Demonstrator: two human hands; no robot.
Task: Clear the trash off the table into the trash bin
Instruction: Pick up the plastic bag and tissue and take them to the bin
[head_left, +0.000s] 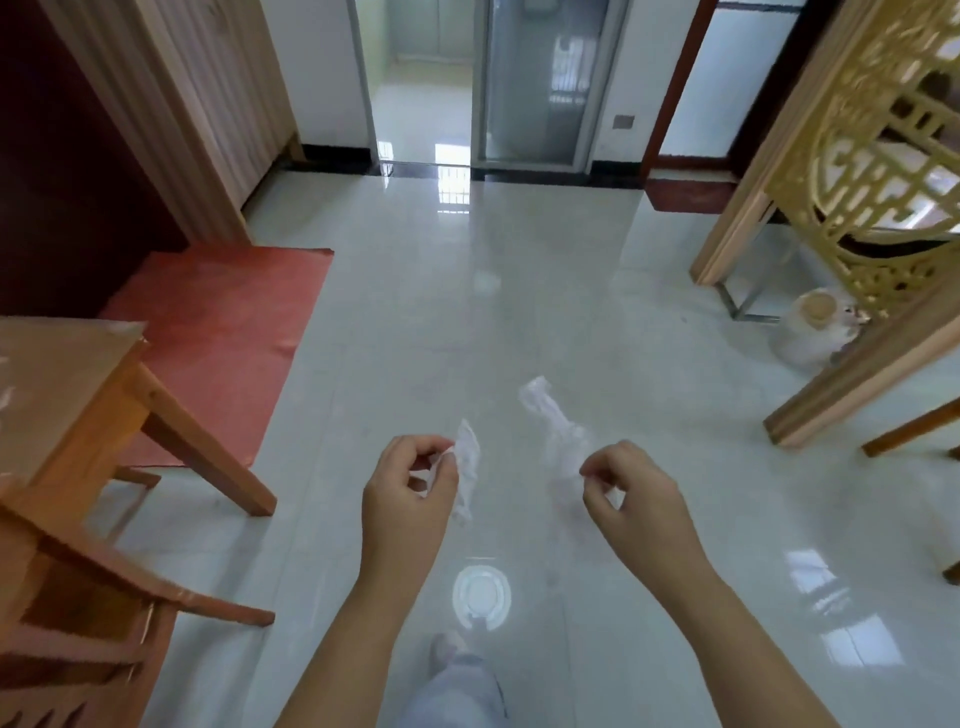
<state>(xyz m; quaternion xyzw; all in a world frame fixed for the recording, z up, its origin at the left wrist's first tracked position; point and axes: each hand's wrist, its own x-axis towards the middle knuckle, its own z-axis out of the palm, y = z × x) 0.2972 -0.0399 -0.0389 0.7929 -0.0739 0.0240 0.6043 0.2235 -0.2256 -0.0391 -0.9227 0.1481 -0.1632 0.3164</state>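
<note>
Two hands are in view and two pieces of trash, one in each. The left hand (410, 483) is curled around a crumpled white tissue (467, 467), pinching it between thumb and fingers so that most of the paper sticks out on the hand's right side. The right hand (634, 499) is curled too, its fingertips nipping the near end of one clear plastic wrapper (556, 426), which reaches ahead of the hand and to its left; the wrapper is blurred and its outline is hard to follow. Both pieces are held in the air above the pale glossy floor (467, 312), apart from each other, with a gap between the two hands. To the left of the left hand stands one wooden table (62, 374), its corner and slanted leg the nearest edge on that side, and a wooden stool (78, 597) sits below and nearer. One red mat (223, 332) lies ahead of the left hand, beside the table. To the right of the right hand, well apart, one golden lattice screen (872, 197) in a wooden frame marks that side, with one white jar (810, 332) at its foot. Straight ahead of both hands a wide lane of floor runs to an open doorway (421, 104). One foot (447, 654) shows below, between the forearms.
</note>
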